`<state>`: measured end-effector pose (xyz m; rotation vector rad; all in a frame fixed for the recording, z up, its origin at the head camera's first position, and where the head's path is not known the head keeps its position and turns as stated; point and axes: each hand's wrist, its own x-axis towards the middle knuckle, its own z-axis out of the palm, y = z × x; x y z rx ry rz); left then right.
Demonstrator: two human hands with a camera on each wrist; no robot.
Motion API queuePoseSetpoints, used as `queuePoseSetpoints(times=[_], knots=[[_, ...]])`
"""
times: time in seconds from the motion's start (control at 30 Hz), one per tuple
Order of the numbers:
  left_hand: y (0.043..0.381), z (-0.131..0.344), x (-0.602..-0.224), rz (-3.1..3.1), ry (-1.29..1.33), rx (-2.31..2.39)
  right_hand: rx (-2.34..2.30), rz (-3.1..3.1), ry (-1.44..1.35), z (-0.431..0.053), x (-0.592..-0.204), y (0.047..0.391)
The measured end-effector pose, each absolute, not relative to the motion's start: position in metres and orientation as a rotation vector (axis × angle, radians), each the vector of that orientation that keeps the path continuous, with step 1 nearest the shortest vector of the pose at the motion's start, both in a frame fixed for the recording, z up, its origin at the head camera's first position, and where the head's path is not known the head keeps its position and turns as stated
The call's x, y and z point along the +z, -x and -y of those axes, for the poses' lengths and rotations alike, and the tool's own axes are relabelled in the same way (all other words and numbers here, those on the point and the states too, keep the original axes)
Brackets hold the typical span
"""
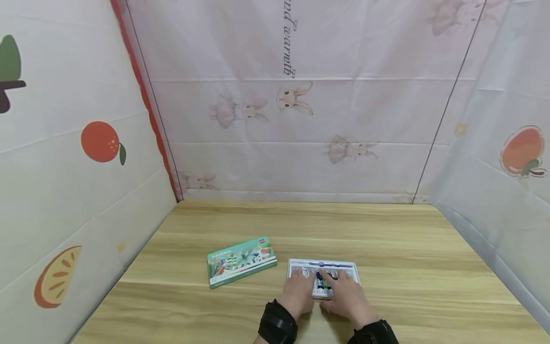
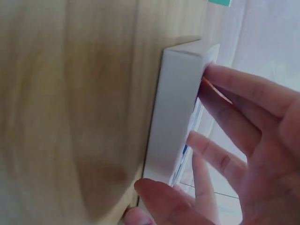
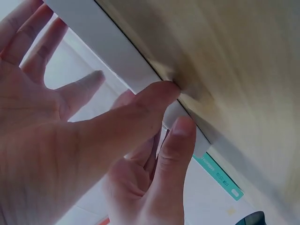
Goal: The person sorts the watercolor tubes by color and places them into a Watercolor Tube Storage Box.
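Note:
A shallow white tray [image 1: 294, 263] lies on the table before me, holding several small white tubes [image 1: 321, 283] with coloured bands and a thin blue paintbrush [image 1: 331, 264] along its far side. My left hand [image 1: 298, 292] is over the tray's left part, fingers loosely extended onto the contents, which they partly cover. Over the right part is my right hand [image 1: 346, 295], its fingers spread. In the right wrist view, the right thumb [image 3: 157, 93] touches the tray's near side wall [image 3: 105, 44], close to the left thumb [image 3: 180, 136]. Neither hand visibly grasps a tube.
A flat green box [image 1: 242, 261] with printed plants lies left of the tray, slightly turned. The wooden table [image 1: 189, 306] meets printed cloth walls at the back and both sides. Black bands [image 1: 278, 323] sit on both wrists.

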<state>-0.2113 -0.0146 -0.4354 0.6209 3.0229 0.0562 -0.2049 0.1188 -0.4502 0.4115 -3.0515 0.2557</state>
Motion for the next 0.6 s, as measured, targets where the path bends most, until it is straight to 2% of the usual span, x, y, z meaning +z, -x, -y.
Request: queuePoseSetpoints(times=[0.4, 0.6], knots=[[0.2095, 0.0135, -0.4361, -3.027, -0.602, -0.065, 0.151, 3.036, -0.414, -0.1115, -0.4466, 0.207], [0.2123, 0.0213, -0.431, -2.991, -0.679, -0.035, 0.109, 3.011, -0.429, -0.1118, -0.4513, 0.2074]])
